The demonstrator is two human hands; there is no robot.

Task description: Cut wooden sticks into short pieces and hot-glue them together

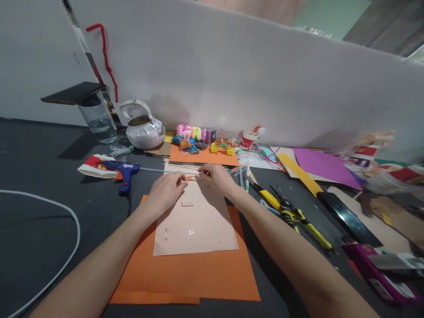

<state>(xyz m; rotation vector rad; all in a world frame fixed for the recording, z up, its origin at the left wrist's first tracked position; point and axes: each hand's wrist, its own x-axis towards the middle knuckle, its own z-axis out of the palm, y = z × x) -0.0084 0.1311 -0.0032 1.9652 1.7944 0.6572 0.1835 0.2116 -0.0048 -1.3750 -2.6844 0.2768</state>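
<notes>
My left hand [168, 191] and my right hand [217, 179] meet over the far part of a pale paper sheet [202, 236]. Both have bent fingers and pinched fingertips; what they hold is too small to make out. A small orange piece [189, 178] shows between the fingertips. Several thin wooden sticks [177, 167] lie just beyond the hands. Closer to me on the sheet rests a short stick bundle [187, 204], apart from both hands. Below the sheet is larger orange paper [185, 278].
Left stand a blue glue gun [127, 172], a silvery kettle [145, 130] and a water bottle [99, 121]. Bagged coloured clay [195, 137] lies behind. To the right are yellow-handled pliers [288, 210], a black phone [347, 216], a knife [394, 262] and purple paper [326, 167].
</notes>
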